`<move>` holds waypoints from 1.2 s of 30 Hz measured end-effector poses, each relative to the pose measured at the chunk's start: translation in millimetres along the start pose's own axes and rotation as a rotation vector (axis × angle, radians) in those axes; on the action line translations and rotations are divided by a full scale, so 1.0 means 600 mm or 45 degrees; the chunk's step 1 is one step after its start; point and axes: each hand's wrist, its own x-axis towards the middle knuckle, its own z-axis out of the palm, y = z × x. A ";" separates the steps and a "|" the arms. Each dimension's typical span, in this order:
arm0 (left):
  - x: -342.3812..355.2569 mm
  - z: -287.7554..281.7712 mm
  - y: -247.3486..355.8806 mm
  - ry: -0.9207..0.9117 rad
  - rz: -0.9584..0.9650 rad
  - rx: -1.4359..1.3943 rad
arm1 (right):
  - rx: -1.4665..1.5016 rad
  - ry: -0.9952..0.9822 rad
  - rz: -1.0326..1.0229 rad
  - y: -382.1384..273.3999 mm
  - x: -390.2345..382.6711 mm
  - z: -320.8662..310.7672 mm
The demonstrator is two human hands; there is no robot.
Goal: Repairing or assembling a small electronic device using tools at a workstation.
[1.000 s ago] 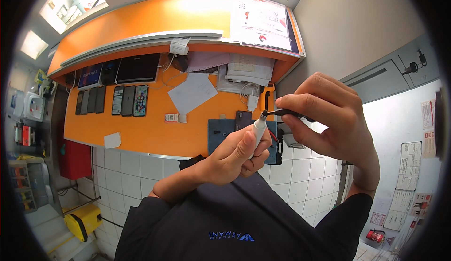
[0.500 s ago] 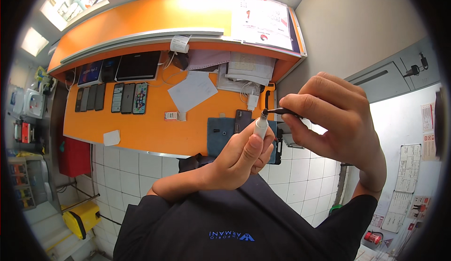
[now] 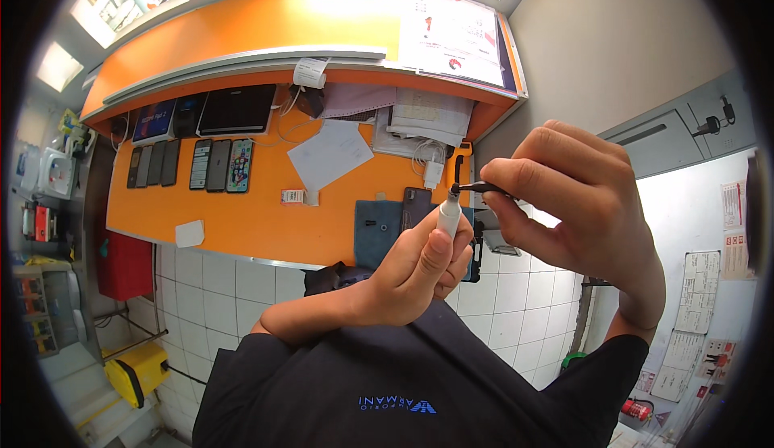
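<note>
- My left hand (image 3: 419,266): closed around a small white tube (image 3: 448,216), held upright, thumb pressed along its side.
- My right hand (image 3: 576,206): closed, fingertips pinching black tweezers (image 3: 477,187); their tip meets the top of the tube.
- Tube and tweezers: both held in the air, off the counter (image 3: 258,222), over its near edge towards the right end.
- Blue mat (image 3: 377,230): on the counter at the near edge, just behind my left hand; a dark phone (image 3: 416,206) lies beside it.
- Row of phones (image 3: 193,164): side by side at the counter's left end.
- Tablets (image 3: 205,113): propped against the back edge, left side.
- White paper sheet (image 3: 330,154): mid-counter.
- Paper stack (image 3: 427,117): back right corner, white cable (image 3: 427,166) just below it.
- Small white card (image 3: 189,233): near edge, left.
</note>
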 end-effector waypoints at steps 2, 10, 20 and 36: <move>0.000 0.001 -0.001 0.010 -0.014 -0.030 | -0.001 0.004 -0.002 0.001 0.000 0.001; 0.001 -0.002 0.002 0.004 -0.021 -0.029 | -0.014 -0.011 0.001 0.001 0.001 0.001; 0.000 -0.003 -0.001 0.001 -0.023 -0.019 | -0.010 0.010 -0.005 0.002 -0.003 0.005; 0.001 -0.003 0.000 0.006 -0.033 -0.023 | -0.024 0.000 -0.005 0.004 -0.003 0.004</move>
